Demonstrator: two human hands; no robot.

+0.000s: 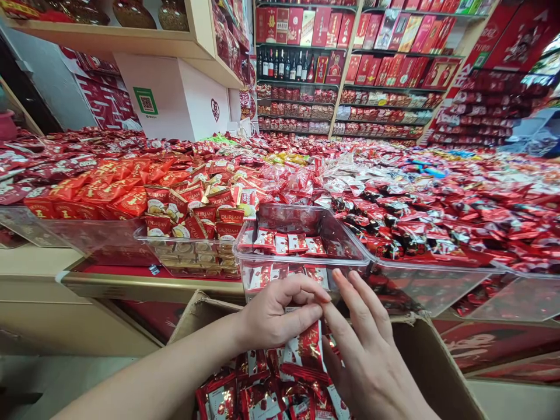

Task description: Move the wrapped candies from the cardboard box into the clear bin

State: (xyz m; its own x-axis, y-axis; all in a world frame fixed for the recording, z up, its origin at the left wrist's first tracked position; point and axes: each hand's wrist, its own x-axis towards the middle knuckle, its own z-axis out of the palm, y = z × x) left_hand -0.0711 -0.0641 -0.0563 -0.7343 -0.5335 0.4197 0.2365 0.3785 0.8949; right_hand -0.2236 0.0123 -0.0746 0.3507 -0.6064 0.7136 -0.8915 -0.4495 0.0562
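Observation:
My left hand (275, 315) is closed in a pinch on a red and white candy packet (308, 344) just above an open cardboard box (433, 361). My right hand (367, 350) is beside it, fingers stretched out and touching the left fingertips and the same packet. The box holds several more red candy packets (258, 396). Directly behind my hands stands a clear plastic bin (301, 245) with a shallow layer of the same packets inside.
A long counter holds clear bins heaped with red wrapped sweets, among them durian candies (196, 216) to the left. Shelves of red gift boxes (376, 35) and bottles (284, 64) fill the back wall. A white box (175, 99) stands at back left.

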